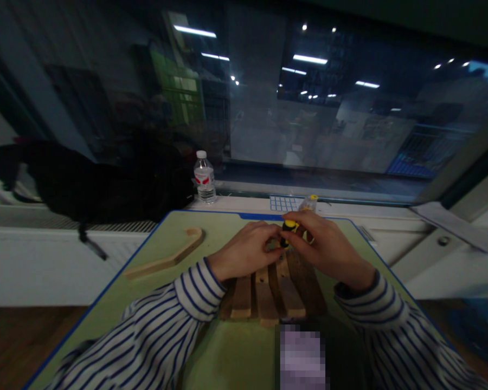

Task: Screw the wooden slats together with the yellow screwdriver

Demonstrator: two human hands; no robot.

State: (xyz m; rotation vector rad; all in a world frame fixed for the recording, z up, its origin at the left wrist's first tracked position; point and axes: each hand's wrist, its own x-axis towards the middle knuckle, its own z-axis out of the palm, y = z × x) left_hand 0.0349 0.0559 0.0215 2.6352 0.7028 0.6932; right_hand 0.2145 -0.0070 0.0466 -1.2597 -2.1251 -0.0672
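Note:
My right hand (319, 241) is closed around a short screwdriver (288, 233) with a black and yellow handle, held roughly upright. Close against it, my left hand (250, 246) has thumb and fingers pinched near the lower part of the screwdriver; whatever lies between them is hidden. Beneath both hands are several wooden slats (264, 303) side by side, with small dark holes or screws showing in them. A darker wooden piece (311, 284) lies at their right. The screwdriver's tip is out of sight.
A curved wooden piece (168, 260) lies on the green table (146, 303), left of my hands. On the sill stand a water bottle (204, 179), a blue-and-white grid card (284, 203) and a clear bag with yellow (310, 203). A black bag (106, 181) rests at the left.

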